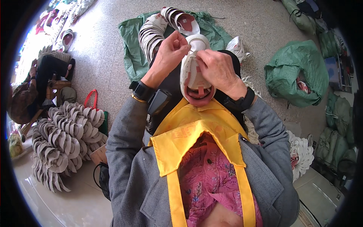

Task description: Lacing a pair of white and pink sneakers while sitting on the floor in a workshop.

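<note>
A white mesh sneaker (195, 78) with a pink lining and pink accents rests on my lap, its toe pointing away from me and its opening toward me. My left hand (171, 55) is at the left of the toe, thumb and forefinger pinched together; what they hold is too small to make out. Over the front of the eyelet area, my right hand (220, 72) is also closed in a pinch, fingertips against the shoe's upper. Whatever thin thing lies between those fingers is hidden. A yellow apron (181, 132) covers my lap below the shoe.
Ahead, a row of nested white shoe uppers (150, 36) lies on a green sheet (130, 56). Stacked grey pieces (62, 140) stand at left, near another seated person (28, 90). A green sack (293, 72) sits at right, with white laces (301, 153) nearer me.
</note>
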A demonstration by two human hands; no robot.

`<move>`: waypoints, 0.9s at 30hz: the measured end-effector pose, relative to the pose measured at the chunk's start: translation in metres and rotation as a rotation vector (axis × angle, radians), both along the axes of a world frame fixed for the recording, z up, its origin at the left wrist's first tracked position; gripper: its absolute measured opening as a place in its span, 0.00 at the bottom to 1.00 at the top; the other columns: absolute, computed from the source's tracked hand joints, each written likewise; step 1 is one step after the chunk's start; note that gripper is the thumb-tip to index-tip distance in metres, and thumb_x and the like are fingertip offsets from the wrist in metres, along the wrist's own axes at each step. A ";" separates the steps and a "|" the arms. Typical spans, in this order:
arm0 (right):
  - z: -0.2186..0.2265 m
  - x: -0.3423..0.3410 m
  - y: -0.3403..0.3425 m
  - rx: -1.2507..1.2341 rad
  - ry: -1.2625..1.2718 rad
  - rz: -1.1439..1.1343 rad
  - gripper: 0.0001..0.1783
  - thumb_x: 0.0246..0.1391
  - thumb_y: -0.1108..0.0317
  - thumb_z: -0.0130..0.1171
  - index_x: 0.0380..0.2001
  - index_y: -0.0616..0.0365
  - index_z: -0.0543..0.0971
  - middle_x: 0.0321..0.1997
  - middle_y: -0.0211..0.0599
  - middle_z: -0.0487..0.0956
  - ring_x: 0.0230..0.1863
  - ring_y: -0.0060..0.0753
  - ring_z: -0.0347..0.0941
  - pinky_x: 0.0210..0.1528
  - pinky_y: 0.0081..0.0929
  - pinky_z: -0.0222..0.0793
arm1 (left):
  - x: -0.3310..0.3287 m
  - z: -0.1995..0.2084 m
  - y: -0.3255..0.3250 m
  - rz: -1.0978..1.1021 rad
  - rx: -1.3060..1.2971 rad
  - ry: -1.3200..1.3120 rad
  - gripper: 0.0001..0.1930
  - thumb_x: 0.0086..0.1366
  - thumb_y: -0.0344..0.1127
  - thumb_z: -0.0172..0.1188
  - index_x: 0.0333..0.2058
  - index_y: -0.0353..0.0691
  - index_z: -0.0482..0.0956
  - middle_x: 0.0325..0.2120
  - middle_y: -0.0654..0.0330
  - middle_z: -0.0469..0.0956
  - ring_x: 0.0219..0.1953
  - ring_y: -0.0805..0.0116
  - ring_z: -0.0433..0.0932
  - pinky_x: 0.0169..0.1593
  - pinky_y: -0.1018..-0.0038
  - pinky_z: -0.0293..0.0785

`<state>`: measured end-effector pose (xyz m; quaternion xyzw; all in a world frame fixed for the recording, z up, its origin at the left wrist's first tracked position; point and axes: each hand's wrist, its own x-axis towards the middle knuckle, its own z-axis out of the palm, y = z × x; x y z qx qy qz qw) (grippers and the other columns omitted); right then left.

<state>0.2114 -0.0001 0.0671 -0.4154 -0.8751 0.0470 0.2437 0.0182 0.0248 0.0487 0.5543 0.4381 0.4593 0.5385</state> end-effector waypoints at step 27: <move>-0.017 0.057 -0.009 0.048 0.000 0.041 0.05 0.53 0.75 0.60 0.33 0.57 0.75 0.27 0.37 0.73 0.27 0.43 0.77 0.28 0.36 0.73 | -0.018 -0.001 -0.043 -0.077 0.447 0.606 0.06 0.62 0.24 0.61 0.35 0.34 0.72 0.27 0.54 0.73 0.28 0.59 0.75 0.34 0.68 0.72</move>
